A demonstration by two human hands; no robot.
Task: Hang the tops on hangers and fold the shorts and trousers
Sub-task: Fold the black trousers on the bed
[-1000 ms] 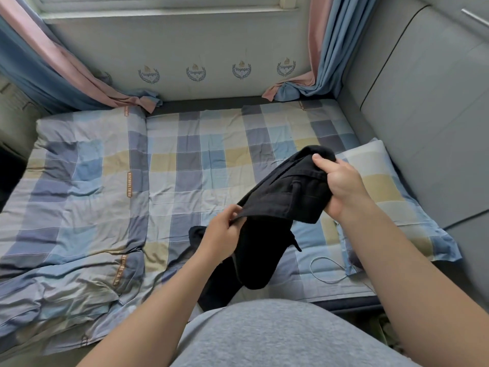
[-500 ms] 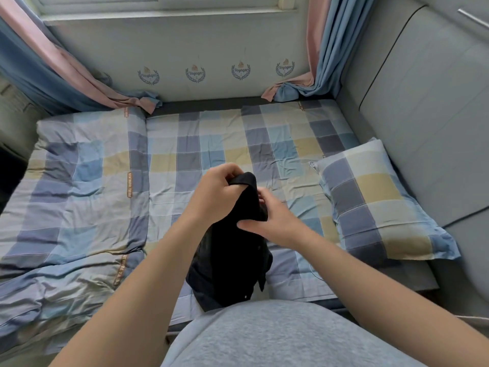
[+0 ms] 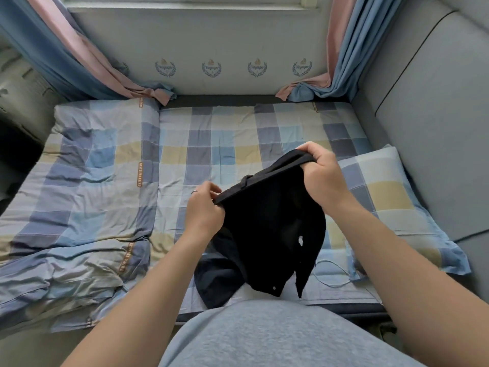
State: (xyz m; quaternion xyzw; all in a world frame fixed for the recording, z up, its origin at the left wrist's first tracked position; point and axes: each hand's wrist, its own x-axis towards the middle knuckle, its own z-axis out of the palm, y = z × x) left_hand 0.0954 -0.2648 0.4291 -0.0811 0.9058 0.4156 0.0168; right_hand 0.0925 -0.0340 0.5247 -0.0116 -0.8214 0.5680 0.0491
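Before you, by colour and pattern:
- Black garment (image 3: 267, 234): plain black.
- Bedsheet (image 3: 225, 144): checks of blue, grey-violet, pale yellow and white.
- Quilt (image 3: 79, 181), left, and pillow (image 3: 383, 197), right: the same check. The quilt also carries orange lettered strips (image 3: 139, 174).
- Left curtain (image 3: 66, 56) and right curtain (image 3: 344, 49), far: plain pink and blue.
- Far wall (image 3: 225, 41): off-white, with a row of blue crests (image 3: 211, 68).
- Your top (image 3: 264, 337), near: plain light grey.

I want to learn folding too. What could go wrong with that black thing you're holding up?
1. The left hand and right hand pinch only the waistband, so the black garment hangs bunched; laid down like this, it may fold with creases.
2. Its lower end hangs near the front edge of the bed and might slide off.
3. A thin cable lies on the sheet beside it and could snag.
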